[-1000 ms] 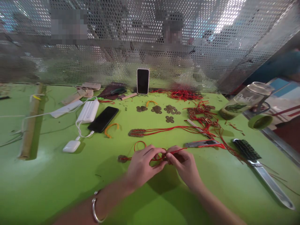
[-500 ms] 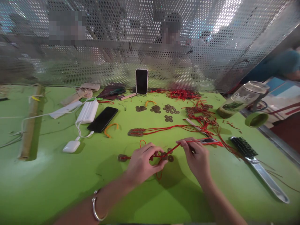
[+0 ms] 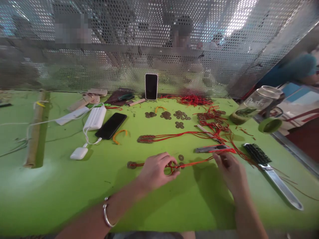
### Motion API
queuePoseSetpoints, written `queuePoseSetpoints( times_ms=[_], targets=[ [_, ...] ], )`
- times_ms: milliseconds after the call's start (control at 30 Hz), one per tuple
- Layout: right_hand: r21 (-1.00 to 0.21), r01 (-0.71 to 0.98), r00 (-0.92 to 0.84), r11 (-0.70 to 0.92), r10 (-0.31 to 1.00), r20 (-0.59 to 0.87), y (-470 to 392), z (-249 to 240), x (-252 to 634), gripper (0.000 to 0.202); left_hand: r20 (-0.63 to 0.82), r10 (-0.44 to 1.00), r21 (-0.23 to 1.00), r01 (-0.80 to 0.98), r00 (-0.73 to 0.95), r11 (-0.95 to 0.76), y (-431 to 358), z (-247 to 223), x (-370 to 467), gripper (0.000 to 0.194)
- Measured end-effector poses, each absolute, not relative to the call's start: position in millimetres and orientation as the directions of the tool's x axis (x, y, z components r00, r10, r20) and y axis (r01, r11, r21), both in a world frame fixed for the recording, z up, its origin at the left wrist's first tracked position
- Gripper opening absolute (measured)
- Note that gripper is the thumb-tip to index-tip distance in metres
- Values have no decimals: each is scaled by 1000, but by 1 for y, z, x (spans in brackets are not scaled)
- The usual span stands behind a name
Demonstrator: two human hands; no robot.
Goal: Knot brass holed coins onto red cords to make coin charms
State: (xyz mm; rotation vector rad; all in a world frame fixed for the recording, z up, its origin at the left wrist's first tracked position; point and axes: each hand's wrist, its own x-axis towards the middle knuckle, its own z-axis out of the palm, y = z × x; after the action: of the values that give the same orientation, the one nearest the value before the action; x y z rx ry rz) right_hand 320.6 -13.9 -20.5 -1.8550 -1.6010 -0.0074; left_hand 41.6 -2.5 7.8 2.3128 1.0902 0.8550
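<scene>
My left hand (image 3: 159,169) is closed in a pinch around a round coin (image 3: 177,168) with red cord running through it. Stretched to the right from that coin, the red cord (image 3: 196,163) ends in the pinched fingers of my right hand (image 3: 229,167). Left of my left hand, the same line of cord reaches another coin piece (image 3: 131,164) on the green table. One loose coin (image 3: 181,157) lies just beyond my left fingertips. A grey utility knife (image 3: 208,149) rests just beyond my right hand, with red cord over it.
Farther back lie a corded coin strip (image 3: 146,139), coin clusters (image 3: 179,125) and tangled red cords (image 3: 214,121). On the right are a brush (image 3: 271,176) and a glass jar (image 3: 256,104). A black phone (image 3: 111,126) and power bank (image 3: 95,118) are left. Behind stands a perforated metal screen (image 3: 112,66).
My right hand has moved right and toward me, drawing the red cord out longer. The loose cord loops near my left hand have pulled in. My left hand keeps its pinch.
</scene>
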Motion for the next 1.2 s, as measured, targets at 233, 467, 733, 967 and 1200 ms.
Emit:
queuePoseSetpoints(
  times_ms=[233, 467, 733, 967, 1200],
  targets=[
    [-284, 795, -319, 536, 768, 556, -33, -11, 272, 29, 241, 817, 636, 550, 524, -541, -3, 3, 45, 19],
    [-347, 772, -353, 533, 813, 464, -30, -13, 267, 18, 283, 797, 620, 532, 534, -577, -2, 3, 44, 21],
    [-281, 840, -345, 463, 858, 381, -32, -12, 287, 30, 324, 778, 627, 493, 539, -603, -2, 3, 43, 19],
    [-319, 682, -563, 659, 750, 346, -29, -2, 257, 16, 318, 752, 640, 455, 577, -620, -1, 6, 40, 21],
    [-189, 773, -529, 605, 780, 334, -34, -7, 278, 21, 273, 762, 638, 483, 587, -600, 0, 6, 24, 18]
  ],
)
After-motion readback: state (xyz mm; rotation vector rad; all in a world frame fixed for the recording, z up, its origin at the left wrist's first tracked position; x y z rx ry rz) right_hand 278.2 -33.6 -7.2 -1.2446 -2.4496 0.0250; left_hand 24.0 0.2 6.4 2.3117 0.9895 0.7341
